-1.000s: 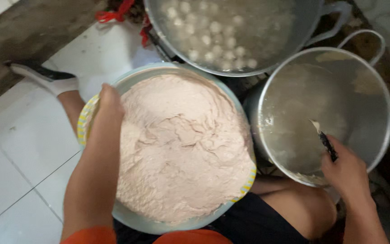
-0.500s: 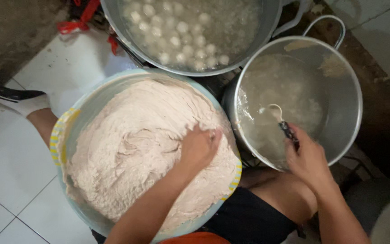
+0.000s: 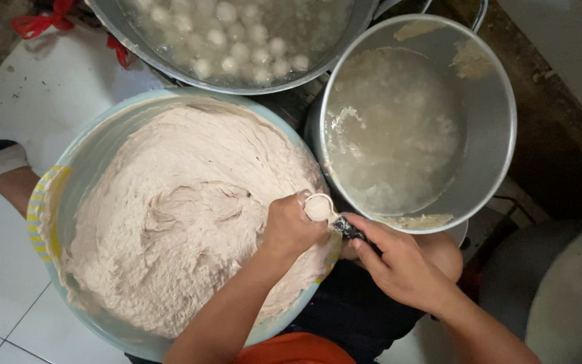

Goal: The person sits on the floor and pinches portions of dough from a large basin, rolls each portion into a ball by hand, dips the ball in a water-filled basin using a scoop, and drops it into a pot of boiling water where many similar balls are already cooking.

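Left hand (image 3: 291,229) fisted w/ paste, squeezing a ball (image 3: 318,207) onto spoon (image 3: 335,219) gripped by right hand (image 3: 399,266); next prob. needs a clean scoop.

a small spoon (image 3: 321,207) with a dark handle sits level over the near rim of a wide pale-blue basin (image 3: 55,222), its bowl filled with a rounded lump of the same pinkish-beige paste (image 3: 170,216) that heaps the basin.

Dough bowl (image 3: 55,222) left, pot (image 3: 493,121) right
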`<action>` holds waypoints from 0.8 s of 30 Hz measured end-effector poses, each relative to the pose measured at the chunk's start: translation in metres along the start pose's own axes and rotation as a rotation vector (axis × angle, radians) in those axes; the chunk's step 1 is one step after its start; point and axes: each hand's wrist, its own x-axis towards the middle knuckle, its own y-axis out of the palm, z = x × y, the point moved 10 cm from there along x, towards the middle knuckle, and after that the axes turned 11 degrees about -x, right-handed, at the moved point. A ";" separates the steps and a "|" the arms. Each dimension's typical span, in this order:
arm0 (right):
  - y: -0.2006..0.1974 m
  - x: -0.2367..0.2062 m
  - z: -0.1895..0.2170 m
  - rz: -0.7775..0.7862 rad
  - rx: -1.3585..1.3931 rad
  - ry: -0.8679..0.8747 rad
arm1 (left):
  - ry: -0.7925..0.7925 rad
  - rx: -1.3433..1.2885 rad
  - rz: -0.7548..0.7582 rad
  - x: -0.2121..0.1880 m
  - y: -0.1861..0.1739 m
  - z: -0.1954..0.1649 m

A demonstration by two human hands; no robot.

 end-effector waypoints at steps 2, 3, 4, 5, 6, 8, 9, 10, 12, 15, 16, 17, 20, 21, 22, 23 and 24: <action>0.017 -0.001 -0.026 0.148 0.204 0.227 | -0.050 0.080 0.037 0.003 0.001 -0.004; 0.028 -0.004 -0.038 0.222 0.306 0.340 | -0.036 0.129 0.027 0.004 -0.002 -0.011; 0.030 -0.004 -0.041 0.225 0.364 0.353 | -0.019 0.178 0.017 0.005 -0.006 -0.019; 0.031 -0.003 -0.045 0.226 0.421 0.364 | -0.001 0.226 0.007 0.007 -0.010 -0.027; 0.032 -0.003 -0.048 0.227 0.478 0.376 | 0.002 0.215 -0.002 0.005 -0.015 -0.034; 0.024 -0.002 -0.054 0.174 0.429 0.353 | 0.006 0.193 -0.011 -0.006 -0.030 -0.047; 0.019 -0.001 -0.056 0.147 0.405 0.341 | -0.005 0.193 0.003 -0.014 -0.036 -0.051; 0.015 -0.002 -0.061 0.140 0.402 0.366 | -0.018 0.192 0.017 -0.025 -0.043 -0.054; 0.006 -0.004 -0.070 0.124 0.398 0.419 | -0.330 0.170 0.244 -0.047 -0.033 -0.024; 0.003 -0.003 -0.072 0.100 0.479 0.466 | -0.637 0.046 0.617 -0.095 -0.009 0.006; -0.001 0.004 -0.059 0.073 0.437 0.345 | -0.647 -0.004 0.694 -0.106 0.000 0.010; -0.002 0.012 -0.045 0.048 0.394 0.222 | -0.666 -0.115 0.728 -0.112 0.011 0.014; -0.007 0.021 -0.002 -0.045 0.055 -0.082 | -0.814 -0.444 0.863 -0.131 0.045 0.036; -0.006 0.022 0.013 -0.076 -0.094 -0.169 | -0.928 -0.554 0.924 -0.143 0.057 0.044; -0.003 0.023 0.017 -0.048 -0.124 -0.155 | -1.039 -0.665 0.981 -0.153 0.067 0.051; 0.000 0.024 0.020 -0.025 -0.154 -0.142 | -1.039 -0.631 1.029 -0.154 0.071 0.061; 0.002 0.023 0.022 0.000 -0.181 -0.128 | -1.042 -0.596 1.076 -0.156 0.075 0.071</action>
